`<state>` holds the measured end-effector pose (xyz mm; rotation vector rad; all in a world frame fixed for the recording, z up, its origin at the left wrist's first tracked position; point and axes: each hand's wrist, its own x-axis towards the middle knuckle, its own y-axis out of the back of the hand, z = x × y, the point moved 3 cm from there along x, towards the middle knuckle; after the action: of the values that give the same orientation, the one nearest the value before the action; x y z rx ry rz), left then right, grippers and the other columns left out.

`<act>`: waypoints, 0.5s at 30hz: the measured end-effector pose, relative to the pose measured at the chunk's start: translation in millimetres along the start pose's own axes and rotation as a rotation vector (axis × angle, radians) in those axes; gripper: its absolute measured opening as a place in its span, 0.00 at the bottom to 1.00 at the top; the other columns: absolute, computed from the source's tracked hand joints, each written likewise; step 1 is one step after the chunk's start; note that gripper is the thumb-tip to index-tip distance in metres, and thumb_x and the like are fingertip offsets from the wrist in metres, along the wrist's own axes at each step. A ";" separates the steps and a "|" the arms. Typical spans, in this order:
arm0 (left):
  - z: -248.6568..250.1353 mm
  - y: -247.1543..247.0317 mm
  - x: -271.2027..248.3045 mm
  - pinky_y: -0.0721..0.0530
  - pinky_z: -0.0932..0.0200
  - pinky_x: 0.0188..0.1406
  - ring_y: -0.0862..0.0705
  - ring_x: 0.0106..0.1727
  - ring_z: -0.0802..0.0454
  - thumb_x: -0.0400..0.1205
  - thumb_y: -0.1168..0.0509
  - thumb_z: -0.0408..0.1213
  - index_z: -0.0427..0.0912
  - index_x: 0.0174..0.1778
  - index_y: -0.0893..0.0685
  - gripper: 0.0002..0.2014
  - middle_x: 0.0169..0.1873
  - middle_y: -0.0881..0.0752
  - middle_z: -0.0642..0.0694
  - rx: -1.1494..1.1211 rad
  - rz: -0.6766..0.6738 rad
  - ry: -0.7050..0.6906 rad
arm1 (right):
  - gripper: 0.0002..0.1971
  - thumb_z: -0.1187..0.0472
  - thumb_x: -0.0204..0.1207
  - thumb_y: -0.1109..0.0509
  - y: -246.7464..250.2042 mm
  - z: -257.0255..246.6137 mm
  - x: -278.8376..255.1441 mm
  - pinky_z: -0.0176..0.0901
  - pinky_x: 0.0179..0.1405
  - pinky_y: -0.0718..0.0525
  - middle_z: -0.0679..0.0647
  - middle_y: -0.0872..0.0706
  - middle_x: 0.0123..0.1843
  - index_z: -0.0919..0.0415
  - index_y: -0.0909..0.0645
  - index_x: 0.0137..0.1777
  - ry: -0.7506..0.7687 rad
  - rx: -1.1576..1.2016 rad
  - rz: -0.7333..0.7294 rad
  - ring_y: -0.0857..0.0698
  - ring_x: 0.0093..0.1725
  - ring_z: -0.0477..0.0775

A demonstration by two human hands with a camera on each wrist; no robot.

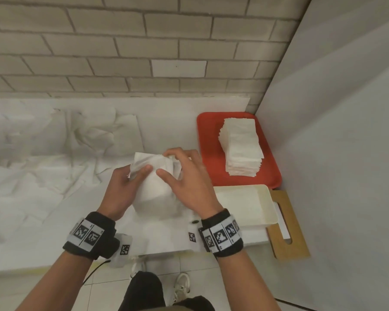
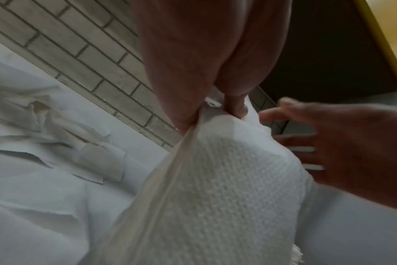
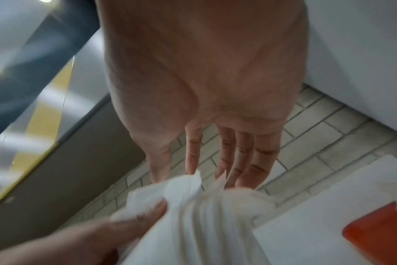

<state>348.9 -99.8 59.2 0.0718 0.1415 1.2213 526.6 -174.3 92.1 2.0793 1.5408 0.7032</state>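
I hold a white embossed paper napkin [image 1: 155,187] [image 2: 227,179] [image 3: 204,224] up over the middle of the white table. My left hand [image 1: 139,173] [image 2: 218,111] pinches its upper left edge between thumb and a finger. My right hand [image 1: 166,162] [image 3: 204,172] has straight, spread fingers; its fingertips touch the napkin's crumpled top edge and its thumb rests on the front. In the left wrist view the right hand [image 2: 329,134] appears blurred beside the napkin. In the right wrist view the left thumb [image 3: 152,209] lies on the paper.
A red tray [image 1: 206,153] at the right carries a tall stack of folded napkins [image 1: 241,147]. In front of it stands a white box [image 1: 267,198] beside a wooden lid with a slot [image 1: 294,221]. Loose crumpled napkins [image 1: 54,153] cover the table's left. Brick wall behind, grey panel at right.
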 end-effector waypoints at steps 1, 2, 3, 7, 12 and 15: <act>-4.3 1.6 4.7 0.08 0.50 0.54 0.05 0.54 0.48 0.90 0.30 0.46 0.44 0.59 0.05 0.12 0.51 0.03 0.46 0.014 0.007 0.015 | 0.20 0.39 0.81 0.22 -11.5 7.6 10.0 0.45 0.61 0.15 0.44 0.23 0.68 0.33 0.21 0.70 -0.041 0.018 -0.024 0.15 0.63 0.45; -10.4 2.7 10.2 0.08 0.49 0.56 0.05 0.54 0.48 0.90 0.30 0.49 0.45 0.59 0.06 0.13 0.52 0.03 0.46 0.045 0.003 0.033 | 0.19 0.41 0.80 0.21 -24.4 16.9 19.6 0.47 0.63 0.16 0.45 0.23 0.67 0.34 0.21 0.68 -0.085 0.058 -0.051 0.15 0.64 0.46; -20.2 3.3 17.0 0.08 0.45 0.60 0.06 0.56 0.47 0.90 0.30 0.53 0.47 0.60 0.07 0.14 0.53 0.04 0.46 0.094 0.004 0.056 | 0.18 0.44 0.80 0.19 -38.0 26.5 28.5 0.49 0.65 0.16 0.46 0.21 0.66 0.36 0.19 0.67 -0.127 0.085 -0.081 0.16 0.65 0.47; -65.0 6.5 36.2 0.26 0.30 0.82 0.23 0.81 0.34 0.88 0.31 0.57 0.59 0.48 0.14 0.08 0.76 0.19 0.38 0.392 0.009 0.089 | 0.08 0.51 0.81 0.19 -86.2 55.2 45.4 0.59 0.65 0.15 0.47 0.13 0.57 0.43 0.16 0.53 -0.229 -0.030 -0.097 0.14 0.60 0.55; -50.7 20.1 32.5 0.13 0.31 0.65 0.09 0.58 0.46 0.87 0.31 0.64 0.51 0.51 0.09 0.19 0.57 0.07 0.41 0.225 0.055 0.066 | 0.10 0.60 0.81 0.17 -85.3 54.5 37.6 0.32 0.53 0.19 0.46 0.09 0.50 0.52 0.16 0.57 -0.196 0.275 0.134 0.12 0.52 0.45; -26.1 22.2 23.9 0.09 0.44 0.52 0.07 0.52 0.52 0.89 0.30 0.55 0.46 0.57 0.08 0.15 0.52 0.04 0.45 0.060 0.075 -0.002 | 0.10 0.61 0.80 0.15 -74.5 45.4 31.4 0.31 0.48 0.15 0.46 0.07 0.45 0.56 0.15 0.53 -0.218 0.496 0.255 0.09 0.43 0.44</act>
<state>332.5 -70.2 34.6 0.1315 0.1753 1.2919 509.1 -126.6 14.6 2.6457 1.4449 0.1659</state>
